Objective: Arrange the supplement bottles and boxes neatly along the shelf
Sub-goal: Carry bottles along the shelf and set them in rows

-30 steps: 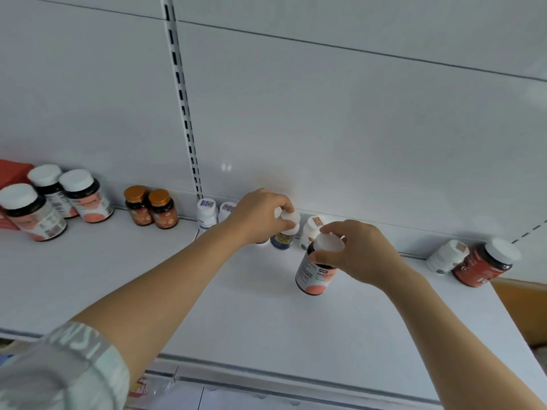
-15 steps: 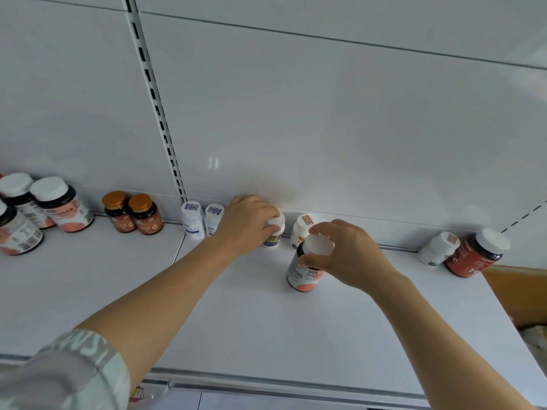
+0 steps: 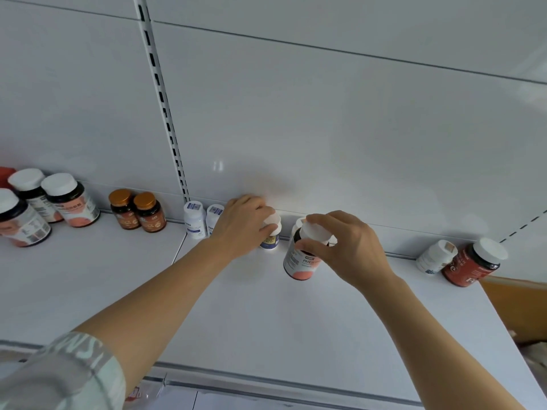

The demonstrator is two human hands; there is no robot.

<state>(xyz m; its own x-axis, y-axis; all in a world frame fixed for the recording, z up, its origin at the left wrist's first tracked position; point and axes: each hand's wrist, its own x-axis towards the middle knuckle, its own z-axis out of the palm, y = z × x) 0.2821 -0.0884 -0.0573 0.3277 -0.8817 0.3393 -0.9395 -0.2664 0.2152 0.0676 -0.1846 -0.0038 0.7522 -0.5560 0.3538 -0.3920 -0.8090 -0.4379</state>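
**A:** While both arms reach across the white shelf (image 3: 266,321), log the grips first.

**B:** Left hand (image 3: 242,223): fingers curled round a small white-capped bottle with a blue and yellow label (image 3: 270,236), which stands at the back wall. Right hand (image 3: 346,247): fingertips pinch the white cap of a dark bottle with a white and coral label (image 3: 299,261). That bottle tilts, its base towards the front; I cannot tell whether the base touches the shelf.

**A:** Anything standing in the way?

**B:** Another white bottle sits just behind the tilted one, mostly hidden by it and the right hand. Two small white bottles with barcode stickers (image 3: 195,218) stand side by side just left of the left hand; the wrist covers part of the nearer one.

**A:** Further left?

**B:** Two amber bottles with gold caps (image 3: 137,213), touching, upright. Past them, three larger dark bottles with white caps and coral labels (image 3: 69,199), clustered near the frame edge. A red box corner (image 3: 4,174) shows behind them.

**A:** Right side?

**B:** A white bottle (image 3: 435,257) and a dark bottle with a red label (image 3: 473,263) stand side by side at the back wall, well apart from the right hand. A brown cardboard surface (image 3: 521,309) lies beyond the shelf end.

**A:** Backing?

**B:** White panels, with a slotted upright (image 3: 165,113) meeting the shelf behind the barcode bottles. A patterned sleeve (image 3: 65,377) shows on the left arm.
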